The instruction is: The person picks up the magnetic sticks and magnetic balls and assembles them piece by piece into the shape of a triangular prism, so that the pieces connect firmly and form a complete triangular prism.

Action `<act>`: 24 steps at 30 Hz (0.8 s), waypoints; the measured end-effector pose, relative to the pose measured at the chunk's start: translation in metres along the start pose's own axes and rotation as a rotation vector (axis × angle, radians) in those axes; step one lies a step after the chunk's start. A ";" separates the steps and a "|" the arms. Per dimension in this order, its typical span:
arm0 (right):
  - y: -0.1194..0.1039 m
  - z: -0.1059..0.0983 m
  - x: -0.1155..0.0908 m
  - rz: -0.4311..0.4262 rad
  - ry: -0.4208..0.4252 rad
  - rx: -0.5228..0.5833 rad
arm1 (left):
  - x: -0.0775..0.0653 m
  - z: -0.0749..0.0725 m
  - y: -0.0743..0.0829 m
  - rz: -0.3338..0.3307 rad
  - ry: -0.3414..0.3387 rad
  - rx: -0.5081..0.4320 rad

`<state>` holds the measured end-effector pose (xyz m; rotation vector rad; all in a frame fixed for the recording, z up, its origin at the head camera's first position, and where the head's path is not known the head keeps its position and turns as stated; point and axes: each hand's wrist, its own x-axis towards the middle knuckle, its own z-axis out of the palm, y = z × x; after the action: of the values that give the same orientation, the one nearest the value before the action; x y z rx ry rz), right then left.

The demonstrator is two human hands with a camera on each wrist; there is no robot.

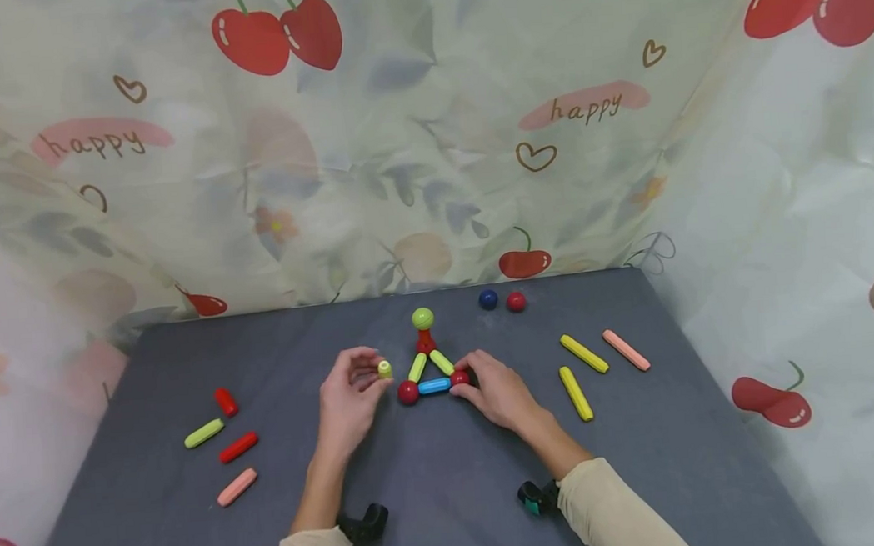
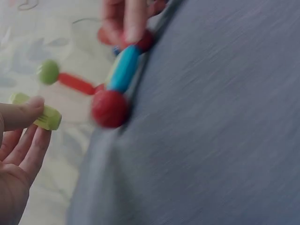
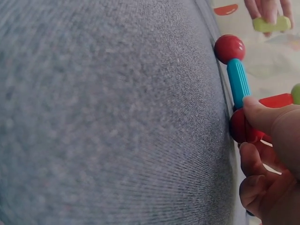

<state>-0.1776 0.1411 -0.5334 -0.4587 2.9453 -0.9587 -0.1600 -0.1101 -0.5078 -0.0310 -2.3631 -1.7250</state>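
Note:
On the grey table lies a triangle of rods and balls: a blue rod (image 1: pixel 435 386) in front and two yellow-green rods (image 1: pixel 417 367) at the sides, joined by red balls (image 1: pixel 408 392). From its far corner a red rod (image 1: pixel 425 339) stands up, topped by a green ball (image 1: pixel 422 318). My left hand (image 1: pixel 349 399) pinches a loose yellow-green rod (image 2: pixel 49 118) between thumb and fingers, left of the triangle and apart from it. With thumb and fingers my right hand (image 1: pixel 498 390) grips the red ball (image 3: pixel 240 125) at the triangle's right corner.
At the left lie red rods (image 1: pixel 239 447), a yellow-green rod (image 1: pixel 204 433) and a pink rod (image 1: pixel 236 487). Yellow rods (image 1: pixel 576 394) and another pink rod (image 1: pixel 626 350) lie at the right. A blue ball (image 1: pixel 488 300) and a red ball (image 1: pixel 516 301) sit near the back edge, before a patterned curtain.

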 end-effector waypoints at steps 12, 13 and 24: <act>-0.001 0.000 0.001 0.003 -0.009 -0.001 | -0.010 0.025 -0.006 -0.032 -0.063 0.026; -0.001 -0.001 0.002 0.004 -0.022 -0.002 | -0.009 0.025 -0.007 -0.035 -0.066 0.035; 0.023 -0.033 0.053 0.050 0.048 -0.038 | -0.012 0.030 -0.016 -0.149 -0.140 0.167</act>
<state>-0.2376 0.1632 -0.5163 -0.3660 3.0068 -0.9222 -0.1554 -0.0852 -0.5343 0.0545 -2.6667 -1.6293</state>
